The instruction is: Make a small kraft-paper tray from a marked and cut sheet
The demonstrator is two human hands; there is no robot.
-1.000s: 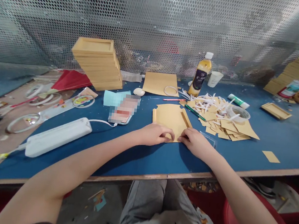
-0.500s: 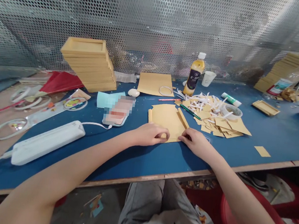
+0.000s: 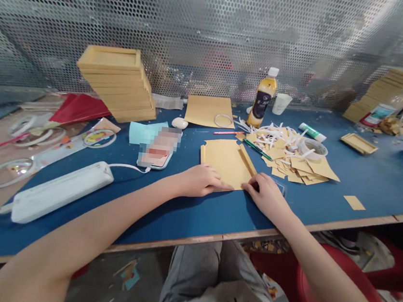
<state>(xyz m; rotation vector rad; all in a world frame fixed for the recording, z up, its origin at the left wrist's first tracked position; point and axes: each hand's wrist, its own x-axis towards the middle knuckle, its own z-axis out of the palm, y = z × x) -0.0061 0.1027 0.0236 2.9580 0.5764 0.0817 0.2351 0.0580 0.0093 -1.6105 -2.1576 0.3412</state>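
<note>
A tan cardboard sheet [image 3: 224, 158] with raised folded strips on its left and right sides lies on the blue table. My left hand [image 3: 203, 180] rests at its near left corner, the index finger stretched along the near edge. At the near right corner, my right hand [image 3: 260, 189] pinches the end of the right folded strip between thumb and fingers. Right beside the sheet is a pile of tan scraps and white paper strips [image 3: 279, 140], with a green pen [image 3: 257, 149] at its near side.
Stacked tan trays [image 3: 118, 83] stand back left, near a phone [image 3: 159, 151] and a white power strip [image 3: 62, 193]. Behind the scraps are a drink bottle [image 3: 262, 100] and a paper cup [image 3: 281, 104]. A small tray [image 3: 358, 143] and glue tube [image 3: 312, 132] lie to the right.
My left index finger has straightened from a curl and now lies along the sheet's near edge. My right hand has barely moved. The view has shifted slightly.
</note>
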